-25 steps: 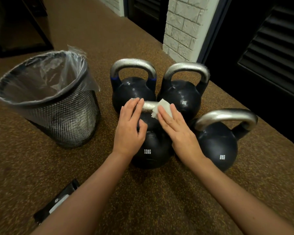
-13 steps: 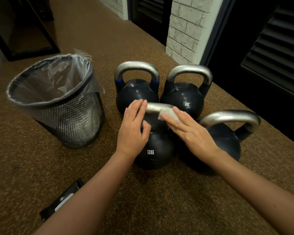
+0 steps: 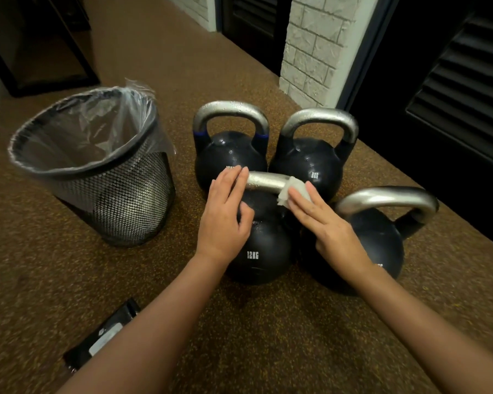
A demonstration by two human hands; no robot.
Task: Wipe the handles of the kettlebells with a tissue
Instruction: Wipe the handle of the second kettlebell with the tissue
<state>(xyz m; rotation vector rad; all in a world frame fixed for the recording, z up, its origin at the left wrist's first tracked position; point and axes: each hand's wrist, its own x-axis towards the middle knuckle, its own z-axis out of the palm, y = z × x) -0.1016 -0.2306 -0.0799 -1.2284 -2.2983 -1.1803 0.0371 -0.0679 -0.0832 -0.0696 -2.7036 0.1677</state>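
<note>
White tissue (image 3: 293, 191) lies pressed under the flat right hand (image 3: 325, 223) on the 12KG kettlebell's handle (image 3: 268, 182); left hand (image 3: 225, 214), loosely open, steadies it. Wrap round the bar, press firmly.

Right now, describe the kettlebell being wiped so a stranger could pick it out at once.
Find the mesh bin lined with clear plastic; four black kettlebells stand in a cluster to its right. The one being wiped is the front kettlebell, nearest the bin. Alone, it shows 12KG in white, with the left hand on its handle and the right hand pressing a white tissue there.
</note>
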